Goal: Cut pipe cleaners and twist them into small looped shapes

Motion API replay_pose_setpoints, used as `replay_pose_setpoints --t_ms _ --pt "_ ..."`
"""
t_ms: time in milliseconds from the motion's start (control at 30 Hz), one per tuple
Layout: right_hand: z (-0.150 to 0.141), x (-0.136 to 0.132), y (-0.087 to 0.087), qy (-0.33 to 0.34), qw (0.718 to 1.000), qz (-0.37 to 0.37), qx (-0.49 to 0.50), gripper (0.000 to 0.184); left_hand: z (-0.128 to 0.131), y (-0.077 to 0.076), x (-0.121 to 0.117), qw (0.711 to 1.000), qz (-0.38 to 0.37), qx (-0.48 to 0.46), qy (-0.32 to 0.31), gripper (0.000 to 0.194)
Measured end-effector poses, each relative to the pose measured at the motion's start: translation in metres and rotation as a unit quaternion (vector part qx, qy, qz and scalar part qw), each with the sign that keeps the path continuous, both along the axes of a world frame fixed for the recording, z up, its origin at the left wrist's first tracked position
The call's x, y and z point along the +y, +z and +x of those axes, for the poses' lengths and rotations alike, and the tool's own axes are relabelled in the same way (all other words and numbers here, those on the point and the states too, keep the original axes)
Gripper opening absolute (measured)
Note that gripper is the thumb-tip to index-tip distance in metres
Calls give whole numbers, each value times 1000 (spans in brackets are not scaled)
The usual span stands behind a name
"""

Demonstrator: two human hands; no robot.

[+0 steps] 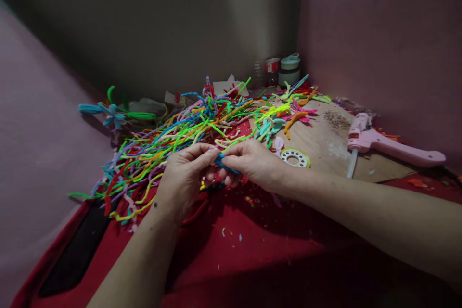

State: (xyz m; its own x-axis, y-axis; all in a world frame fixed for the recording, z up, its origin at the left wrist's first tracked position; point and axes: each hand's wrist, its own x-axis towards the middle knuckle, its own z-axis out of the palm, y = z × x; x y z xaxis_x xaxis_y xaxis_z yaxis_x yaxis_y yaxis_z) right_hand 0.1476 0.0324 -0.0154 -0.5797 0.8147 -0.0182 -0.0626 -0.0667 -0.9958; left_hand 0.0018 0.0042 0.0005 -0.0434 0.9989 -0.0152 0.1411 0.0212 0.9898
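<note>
Light is dim, with a pale streak down the back wall [249,5]. Soft shadows darken the red cloth [231,245] beneath the left hand [186,173] and right hand [252,166]; fine detail looks smeared.

Red cloth [231,255], heaped colourful fuzzy stems [180,132], brown board [321,149], small scraps [249,199], black strip [77,245]

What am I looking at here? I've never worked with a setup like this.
There is no machine: these are a person's bare hands. The single picture comes from a camera worn on the head, looking forward and down. The left hand and right hand pinch a small blue piece between them. Behind them, many colored fuzzy stems lie heaped over red cloth. To the right, on a brown board, are a white-and-yellow ring and what looks like a pink glue gun.
</note>
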Motion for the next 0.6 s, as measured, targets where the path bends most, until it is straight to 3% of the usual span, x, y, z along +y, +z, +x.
replay_pose_setpoints --t_ms 133,300,367,500,600 --pt "-1 -1 -2 -3 999 -26 39 14 4 1 -3 995 15 93 29 13" --pt "-3 -2 -4 -21 998 -28 47 18 7 -1 -5 962 108 228 101 14" --pt "-3 -2 -5 -36 999 -11 28 17 5 -1 -4 971 82 208 88 15" --pt "-3 -2 -9 -46 998 29 9 16 5 4 -3 996 -13 83 4 16" --pt "-1 -3 -10 -75 987 129 -63 15 10 7 -7 995 -17 102 16 13"
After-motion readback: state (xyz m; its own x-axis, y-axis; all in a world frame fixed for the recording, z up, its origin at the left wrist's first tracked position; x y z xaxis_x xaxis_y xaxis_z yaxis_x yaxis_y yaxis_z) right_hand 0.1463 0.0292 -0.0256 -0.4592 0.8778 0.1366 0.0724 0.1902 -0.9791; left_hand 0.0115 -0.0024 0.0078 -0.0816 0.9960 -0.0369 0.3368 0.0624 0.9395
